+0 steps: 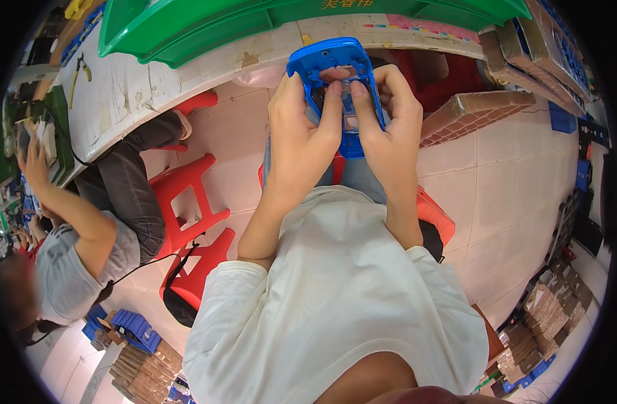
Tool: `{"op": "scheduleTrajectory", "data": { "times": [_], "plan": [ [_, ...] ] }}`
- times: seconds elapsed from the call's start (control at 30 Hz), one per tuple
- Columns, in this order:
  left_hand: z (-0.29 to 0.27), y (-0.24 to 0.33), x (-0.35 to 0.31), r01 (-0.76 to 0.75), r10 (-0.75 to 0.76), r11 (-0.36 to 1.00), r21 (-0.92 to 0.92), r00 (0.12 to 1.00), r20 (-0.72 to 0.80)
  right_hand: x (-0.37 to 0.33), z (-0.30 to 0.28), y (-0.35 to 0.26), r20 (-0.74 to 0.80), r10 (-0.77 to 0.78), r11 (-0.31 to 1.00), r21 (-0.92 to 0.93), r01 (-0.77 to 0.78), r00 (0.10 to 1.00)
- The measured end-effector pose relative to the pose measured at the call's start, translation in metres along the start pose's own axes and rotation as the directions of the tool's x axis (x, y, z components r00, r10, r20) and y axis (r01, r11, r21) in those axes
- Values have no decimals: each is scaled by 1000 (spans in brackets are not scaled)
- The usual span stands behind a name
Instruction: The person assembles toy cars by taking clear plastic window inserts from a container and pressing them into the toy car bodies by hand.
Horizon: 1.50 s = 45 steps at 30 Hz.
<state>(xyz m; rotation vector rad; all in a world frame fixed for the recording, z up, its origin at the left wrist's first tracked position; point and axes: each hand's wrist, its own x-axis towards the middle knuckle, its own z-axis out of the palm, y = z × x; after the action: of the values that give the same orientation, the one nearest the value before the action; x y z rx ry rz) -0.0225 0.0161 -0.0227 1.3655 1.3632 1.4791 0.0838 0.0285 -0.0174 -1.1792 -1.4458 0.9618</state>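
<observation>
Both of my hands hold a blue plastic housing (333, 48), an open shell with a hollow inside and a cut-out window, raised just off the near edge of the table. My left hand (301, 128) wraps its left side, the thumb laid into the hollow. From the right side my right hand (392, 118) grips it, its thumb also pressed inside, close to the left thumb. Between and under the thumbs a clear or pale piece shows in the shell; its exact kind cannot be made out. The fingers behind the shell are mostly hidden.
A large green bin (207, 34) stands on the worn white table (123, 87). Yellow-handled pliers (79, 71) lie at the table's left. Cardboard trays (480, 111) lean at right. Red stools (187, 195) stand on the tiled floor. A co-worker (86, 249) sits at left.
</observation>
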Motion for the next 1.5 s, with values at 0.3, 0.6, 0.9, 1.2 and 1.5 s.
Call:
{"op": "scheduleTrajectory", "data": {
  "times": [0.3, 0.6, 0.9, 1.2, 1.5],
  "plan": [
    [-1, 7, 1, 6, -7, 999, 48, 1000, 6, 0, -2, 1, 43, 13, 1000, -12, -13, 999],
    [0, 1, 3, 10, -14, 994, -105, 999, -34, 2, 3, 3, 13, 5, 990, 143, -7, 1000],
    [-3, -6, 4, 15, -25, 995, -94, 993, -114, -5, 0, 11, 205, 148, 973, 147, -180, 968],
    [-2, -5, 1, 3, -6, 998, -58, 999, -38, -4, 1, 14, 78, -13, 996, 85, 7, 997],
    [-3, -8, 0, 33, -32, 992, -126, 999, 6, -6, 0, 12, 102, -53, 999, 11, 53, 993]
  ]
}}
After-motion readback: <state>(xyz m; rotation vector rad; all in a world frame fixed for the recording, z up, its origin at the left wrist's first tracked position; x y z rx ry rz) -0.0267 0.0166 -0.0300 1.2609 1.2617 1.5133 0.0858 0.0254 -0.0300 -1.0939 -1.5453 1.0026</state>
